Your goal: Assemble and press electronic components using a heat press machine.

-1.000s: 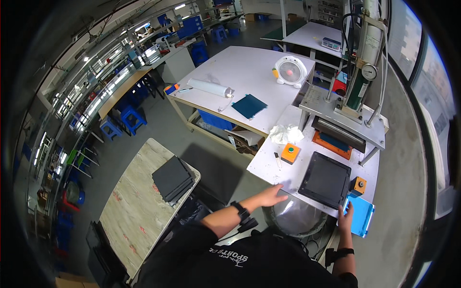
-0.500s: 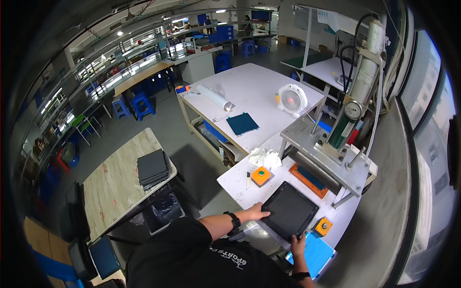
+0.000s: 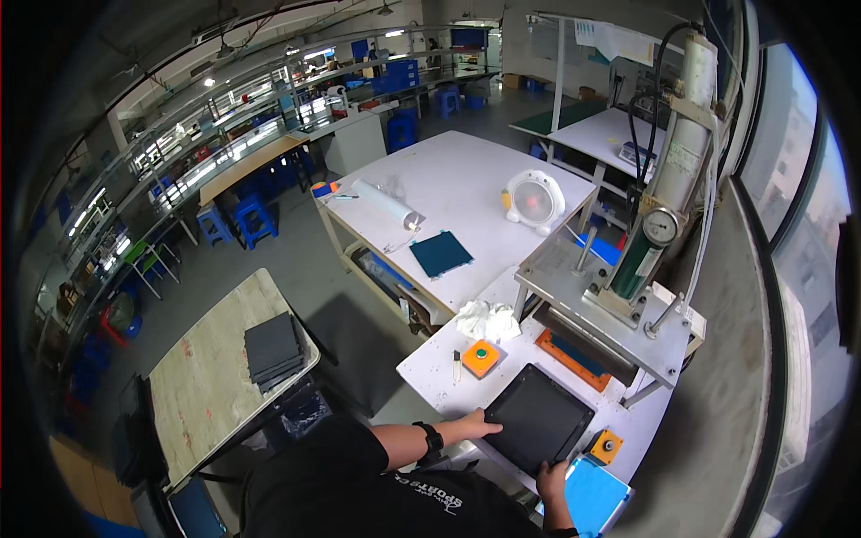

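Observation:
A black rectangular panel with a raised rim (image 3: 540,420) is at the near edge of the white bench (image 3: 430,368). My left hand (image 3: 471,425) grips its left edge, thumb on top and the other fingers mostly hidden. At its near right corner, my right hand (image 3: 552,481) is closed on the rim. Whether the panel rests fully on the bench cannot be told. Just beyond it, an orange frame with a blue inset (image 3: 574,359) lies under a press with a metal cylinder and a round gauge (image 3: 661,227).
Orange button boxes (image 3: 481,359) (image 3: 604,446) flank the panel. A small knife-like tool (image 3: 456,366) and white cloth (image 3: 488,320) lie on the bench. A blue sheet (image 3: 587,495) is beside my right hand. Dark sheets (image 3: 274,348) are stacked on the left table; a white fan (image 3: 534,199) stands farther back.
The whole view has shifted, with the benches appearing lower in the picture. Both hands keep their hold on the black panel, which stays about where it was beside the press.

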`<state>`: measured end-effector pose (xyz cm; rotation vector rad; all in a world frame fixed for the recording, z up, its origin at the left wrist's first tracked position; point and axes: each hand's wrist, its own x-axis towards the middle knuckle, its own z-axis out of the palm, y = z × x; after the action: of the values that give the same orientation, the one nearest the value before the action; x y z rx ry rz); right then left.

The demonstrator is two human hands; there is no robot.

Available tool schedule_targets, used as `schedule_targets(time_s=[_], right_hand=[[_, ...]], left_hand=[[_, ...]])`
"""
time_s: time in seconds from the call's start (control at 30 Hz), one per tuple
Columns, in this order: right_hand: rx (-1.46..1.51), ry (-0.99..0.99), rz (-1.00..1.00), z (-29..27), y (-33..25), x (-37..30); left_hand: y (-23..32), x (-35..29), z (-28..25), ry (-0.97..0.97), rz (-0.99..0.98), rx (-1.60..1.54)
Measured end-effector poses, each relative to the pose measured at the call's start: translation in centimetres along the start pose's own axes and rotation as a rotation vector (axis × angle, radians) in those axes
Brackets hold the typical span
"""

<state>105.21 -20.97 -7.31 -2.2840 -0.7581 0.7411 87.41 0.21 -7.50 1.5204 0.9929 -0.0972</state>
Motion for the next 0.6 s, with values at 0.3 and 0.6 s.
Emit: schedule_targets(time_s=[0.3,0.6], right_hand=[[0.168,0.084,0.018,0.8,6.4,0.6],[-0.551,0.044,-0.069,-4.2,14.2,-6.5]], left_hand=[[1.3,-1.6,-3.3,-0.27,0.137,-0.065],[-2.0,-2.6,-4.6,-0.096,0.248,0.161]])
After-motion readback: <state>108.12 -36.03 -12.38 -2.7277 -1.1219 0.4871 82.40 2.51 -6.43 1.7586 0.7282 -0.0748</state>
